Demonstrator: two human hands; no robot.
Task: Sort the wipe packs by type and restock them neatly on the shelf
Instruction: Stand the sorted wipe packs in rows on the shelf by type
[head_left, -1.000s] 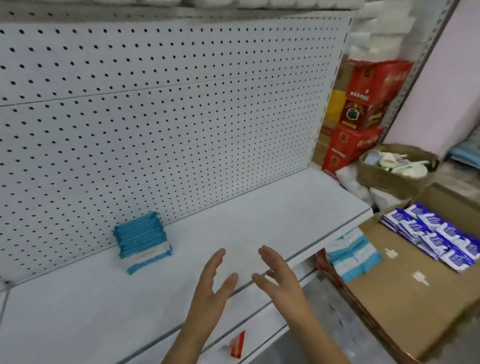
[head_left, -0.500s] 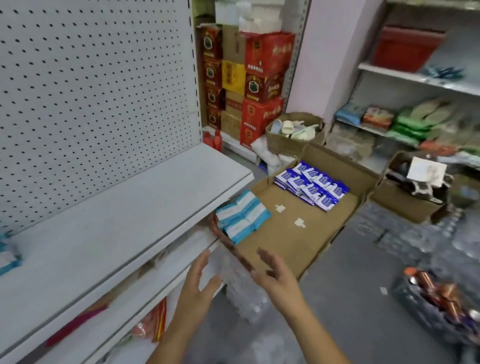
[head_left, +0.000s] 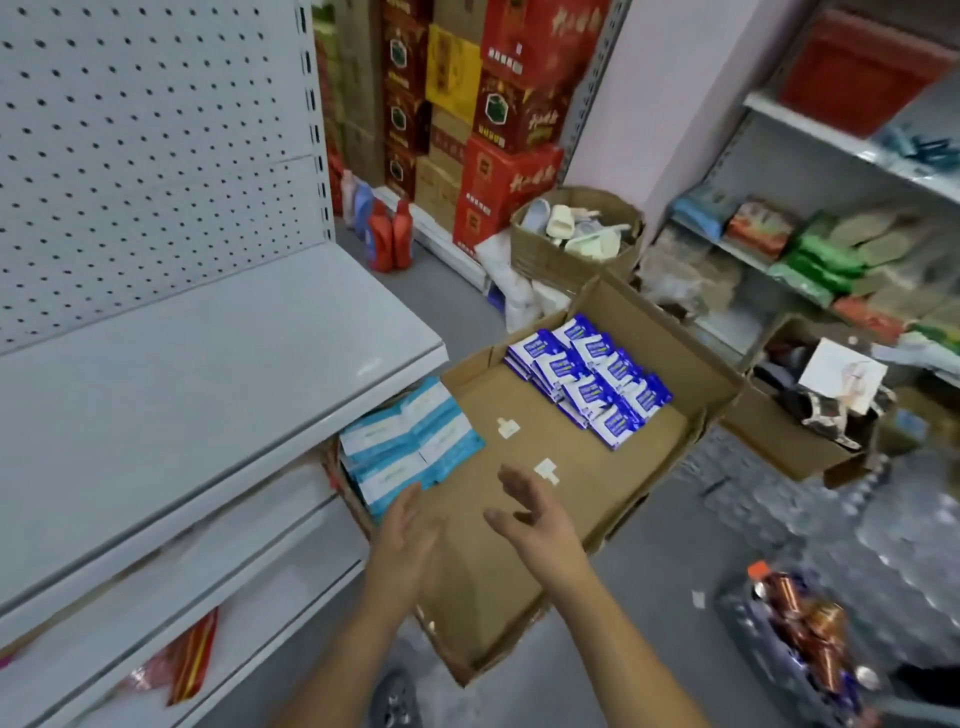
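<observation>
Head view: the left hand (head_left: 404, 538) and right hand (head_left: 535, 519) hover spread and empty over the open cardboard box (head_left: 613, 467). Light-blue wipe packs (head_left: 410, 447) lie in its left corner, partly tucked under the white shelf (head_left: 208, 364). Dark-blue wipe packs (head_left: 592, 384) fill the far corner. A basket of slippers (head_left: 571, 254) stands beyond.

Light-blue wipe packs (head_left: 410, 447): flat, overlapping stack at left end of cardboard box (head_left: 597, 467), partly tucked under shelf edge. Dark-blue wipe packs (head_left: 592, 384): flat, overlapping rows in far right corner of same box. White shelf (head_left: 208, 364): level board, left of box.
</observation>
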